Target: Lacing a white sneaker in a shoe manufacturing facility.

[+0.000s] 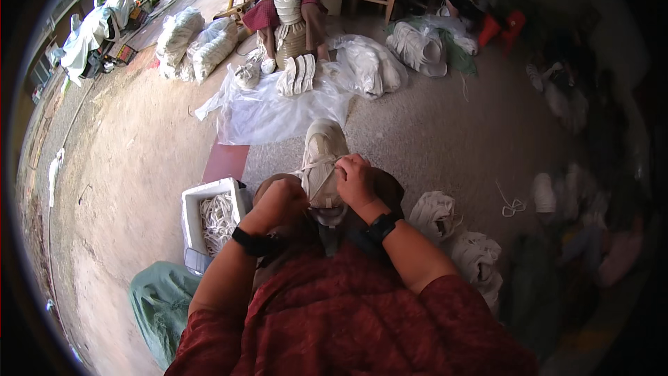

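A cream-white shoe upper (327, 146) stands between my knees with its toe pointing away from me. Across its front, a pale shoelace (319, 167) crosses in strands. My left hand (287, 198) is closed at the near left side of the shoe, where a strand of the lace runs to it; its fingertips are mostly hidden. Against the right side of the shoe, my right hand (356, 179) has its fingers bent and pinched on the lace. Dark bands circle both my wrists.
A white foam box (188, 219) of loose laces stands by my left knee, near a green bag (161, 310). Bundled white uppers (435, 214) lie to my right. Ahead, a seated person handles a stack of uppers (287, 10) behind a plastic sheet (261, 115).
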Demonstrator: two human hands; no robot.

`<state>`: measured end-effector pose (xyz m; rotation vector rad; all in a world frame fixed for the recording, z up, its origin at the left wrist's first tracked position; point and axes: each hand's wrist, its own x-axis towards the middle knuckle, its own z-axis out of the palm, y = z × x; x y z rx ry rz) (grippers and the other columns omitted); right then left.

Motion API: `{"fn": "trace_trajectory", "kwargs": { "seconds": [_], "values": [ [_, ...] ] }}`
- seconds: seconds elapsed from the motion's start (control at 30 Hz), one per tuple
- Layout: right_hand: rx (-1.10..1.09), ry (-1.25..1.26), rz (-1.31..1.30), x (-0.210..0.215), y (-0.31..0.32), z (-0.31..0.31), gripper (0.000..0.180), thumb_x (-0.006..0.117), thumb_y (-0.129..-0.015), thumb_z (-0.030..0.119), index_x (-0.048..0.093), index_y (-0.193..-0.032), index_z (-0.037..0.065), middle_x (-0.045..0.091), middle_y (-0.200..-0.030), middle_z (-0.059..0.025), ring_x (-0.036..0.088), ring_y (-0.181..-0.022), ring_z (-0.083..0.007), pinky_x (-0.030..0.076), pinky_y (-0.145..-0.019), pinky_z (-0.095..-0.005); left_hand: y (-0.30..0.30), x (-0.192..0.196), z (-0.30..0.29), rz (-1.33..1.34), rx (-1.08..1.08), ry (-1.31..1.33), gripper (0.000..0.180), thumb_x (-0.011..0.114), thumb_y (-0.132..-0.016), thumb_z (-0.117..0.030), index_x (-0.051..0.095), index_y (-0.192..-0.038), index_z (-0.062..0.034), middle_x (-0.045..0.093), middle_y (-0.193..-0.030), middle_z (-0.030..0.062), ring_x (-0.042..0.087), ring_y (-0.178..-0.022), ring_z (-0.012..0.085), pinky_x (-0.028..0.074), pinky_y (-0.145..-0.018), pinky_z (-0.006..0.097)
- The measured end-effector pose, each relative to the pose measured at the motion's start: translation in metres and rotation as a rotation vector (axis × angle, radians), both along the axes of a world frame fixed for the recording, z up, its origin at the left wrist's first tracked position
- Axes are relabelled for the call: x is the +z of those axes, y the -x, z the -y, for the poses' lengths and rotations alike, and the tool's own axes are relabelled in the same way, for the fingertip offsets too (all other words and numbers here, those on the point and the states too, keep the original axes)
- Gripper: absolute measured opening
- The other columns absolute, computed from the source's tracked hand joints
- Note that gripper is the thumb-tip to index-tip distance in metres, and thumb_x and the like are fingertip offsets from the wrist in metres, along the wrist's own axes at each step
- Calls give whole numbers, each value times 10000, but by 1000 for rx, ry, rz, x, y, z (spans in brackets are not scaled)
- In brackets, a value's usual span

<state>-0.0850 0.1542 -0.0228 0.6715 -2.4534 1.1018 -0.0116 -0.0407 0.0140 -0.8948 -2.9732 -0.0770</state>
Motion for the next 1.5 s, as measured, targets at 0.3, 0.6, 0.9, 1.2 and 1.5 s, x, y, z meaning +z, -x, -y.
{"fn": "trace_trajectory", "kwargs": {
  "seconds": [0.3,0.6,0.9,1.2,1.5],
  "values": [
    [244,-302,-79,12,6,22,84,592,-752,123,626,-801,63,587,-716,-100,553,-712,-297,425,-718,-398,-3,-7,10,847,763,-1937,81,628,-815,-105,588,-787,-40,579,-683,2,518,-565,52,398,-506,157],
    [318,-105,-111,16,2,30,43,563,-746,82,581,-748,43,531,-734,-143,512,-727,-326,413,-634,-407,42,-31,-5,750,685,-2017,75,640,-734,29,599,-790,0,598,-689,37,562,-573,105,480,-542,216],
    [186,-369,-132,23,-1,29,201,541,-755,97,606,-928,19,543,-679,-160,526,-627,-341,416,-617,-419,57,-48,-12,374,743,-1823,67,643,-680,47,611,-726,8,593,-656,9,506,-563,59,415,-512,208],
    [277,-270,-125,18,1,25,253,558,-740,66,607,-988,49,547,-681,-150,538,-636,-336,414,-607,-426,58,-56,-15,217,763,-1498,85,656,-665,-13,625,-742,7,621,-645,57,547,-571,76,452,-558,225],
    [190,-234,-97,18,3,29,61,557,-735,72,570,-786,43,519,-651,-161,523,-626,-362,413,-598,-452,64,-59,-19,295,797,-1695,85,649,-654,6,620,-734,10,622,-651,48,568,-604,91,457,-550,241]
  ]
}}
